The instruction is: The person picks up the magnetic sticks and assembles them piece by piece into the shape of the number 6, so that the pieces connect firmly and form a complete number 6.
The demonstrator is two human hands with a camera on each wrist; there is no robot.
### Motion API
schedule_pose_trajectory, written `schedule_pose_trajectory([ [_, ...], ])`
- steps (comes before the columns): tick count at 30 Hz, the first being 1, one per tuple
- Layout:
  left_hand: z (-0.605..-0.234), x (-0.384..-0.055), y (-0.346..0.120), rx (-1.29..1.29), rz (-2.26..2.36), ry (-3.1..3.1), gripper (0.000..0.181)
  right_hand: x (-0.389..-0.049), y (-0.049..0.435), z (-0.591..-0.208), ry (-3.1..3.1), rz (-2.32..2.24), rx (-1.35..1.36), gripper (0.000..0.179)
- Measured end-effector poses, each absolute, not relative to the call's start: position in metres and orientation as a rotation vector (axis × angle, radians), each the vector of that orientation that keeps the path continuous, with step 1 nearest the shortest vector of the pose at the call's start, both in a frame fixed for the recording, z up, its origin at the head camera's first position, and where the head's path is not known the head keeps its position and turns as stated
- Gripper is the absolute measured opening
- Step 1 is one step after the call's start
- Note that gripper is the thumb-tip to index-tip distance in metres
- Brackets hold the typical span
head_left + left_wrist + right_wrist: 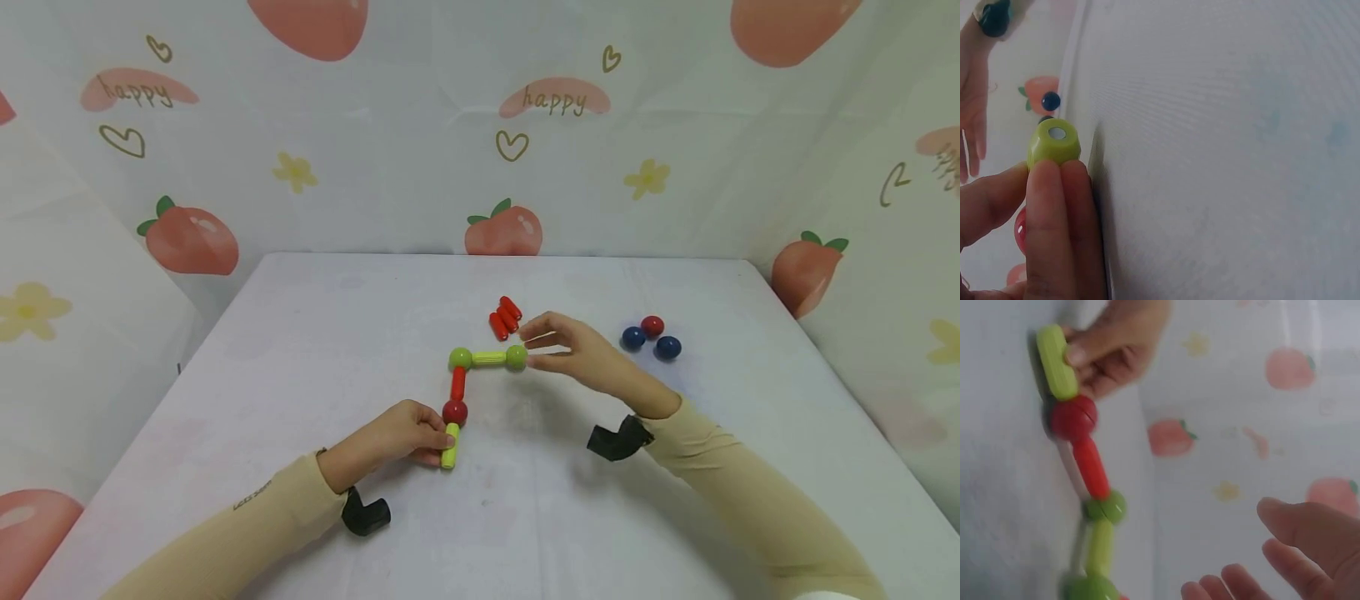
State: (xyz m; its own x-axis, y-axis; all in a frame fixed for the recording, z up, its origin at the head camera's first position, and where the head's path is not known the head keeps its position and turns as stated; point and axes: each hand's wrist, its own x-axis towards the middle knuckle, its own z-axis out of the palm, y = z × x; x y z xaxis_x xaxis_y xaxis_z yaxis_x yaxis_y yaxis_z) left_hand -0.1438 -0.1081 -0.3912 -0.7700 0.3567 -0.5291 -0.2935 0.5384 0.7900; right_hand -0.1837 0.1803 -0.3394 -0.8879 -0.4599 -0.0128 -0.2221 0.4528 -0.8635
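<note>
My left hand (397, 432) pinches a yellow-green rod (449, 450) between thumb and fingers. A pale metal disc shows in that rod's end (1057, 133) in the left wrist view. The rod meets a red ball (454, 412), from which a red rod (458, 384) runs to a green ball (461, 359) at the corner. From there a second yellow-green rod (489, 358) leads right to another green ball (517, 357). Just right of that end ball is my right hand (570, 348), fingers parted, holding nothing in the right wrist view (1297, 556).
Several loose red rods (506, 317) lie behind the chain. Toward the right sit two blue balls (667, 347) and a loose red ball (652, 326). A fruit-printed cloth (390, 167) hangs behind the white table (337, 317). Both wrists carry black mounts (366, 512).
</note>
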Motion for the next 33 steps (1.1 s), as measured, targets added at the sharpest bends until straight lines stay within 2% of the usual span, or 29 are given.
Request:
schedule_pose_trajectory([
  [10,-0.39,-0.142,-0.109,0.049,1.228,2.12,0.019,-0.181,0.254,-0.316,2.702,-1.571,-0.642,0.037],
  [16,-0.391,-0.142,-0.109,0.054,1.23,2.125,0.019,-0.177,0.288,-0.314,2.786,-1.667,-0.555,0.034],
  [27,-0.391,-0.143,-0.11,0.062,1.276,2.098,0.017,-0.176,0.333,-0.334,2.926,-1.539,-0.192,0.03],
  [33,-0.392,-0.143,-0.11,0.056,1.269,2.1,0.017,-0.179,0.347,-0.354,2.912,-1.507,-0.131,0.027],
])
